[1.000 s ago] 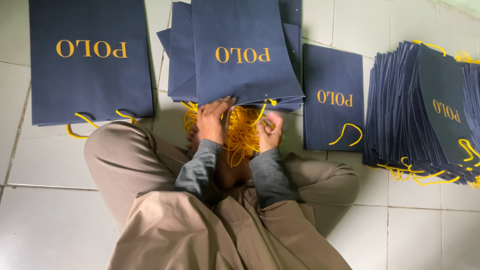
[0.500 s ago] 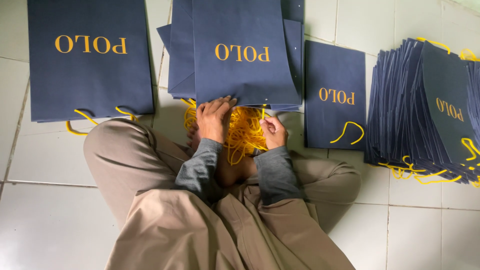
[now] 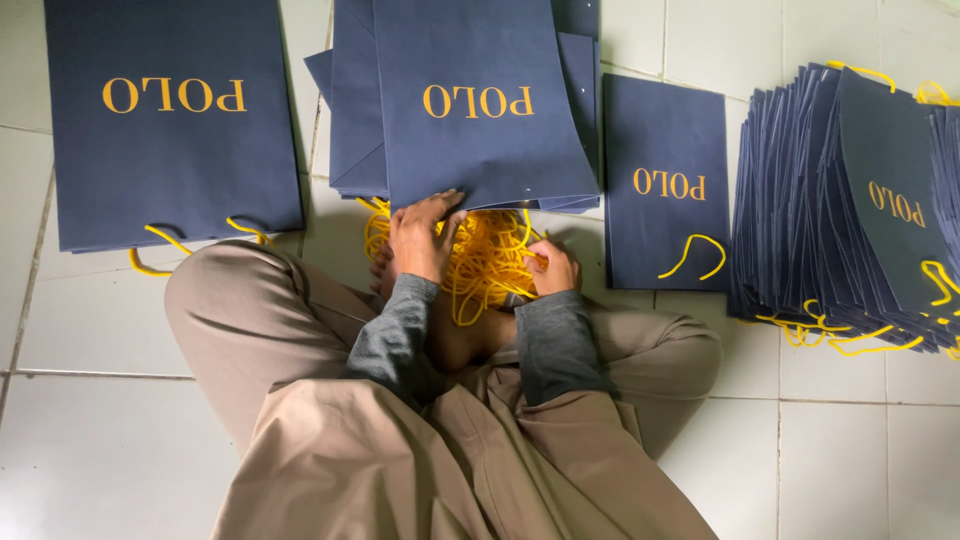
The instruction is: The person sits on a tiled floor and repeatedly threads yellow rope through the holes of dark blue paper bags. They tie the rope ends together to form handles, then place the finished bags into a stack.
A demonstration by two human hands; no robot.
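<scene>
A person sits cross-legged on a tiled floor (image 3: 120,330), with a navy bag stack (image 3: 470,100) at its far edge ahead and a leaning bag row (image 3: 850,200) right. Since a second ago, the left hand (image 3: 422,238) stays spread flat on the stack's near edge. The right hand (image 3: 552,268) has closed, pinching one strand from the yellow cords (image 3: 490,262) between both hands.

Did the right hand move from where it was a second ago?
Yes. The right hand slid away from the top navy bag's lower edge, toward the person's lap, over the yellow cords.
</scene>
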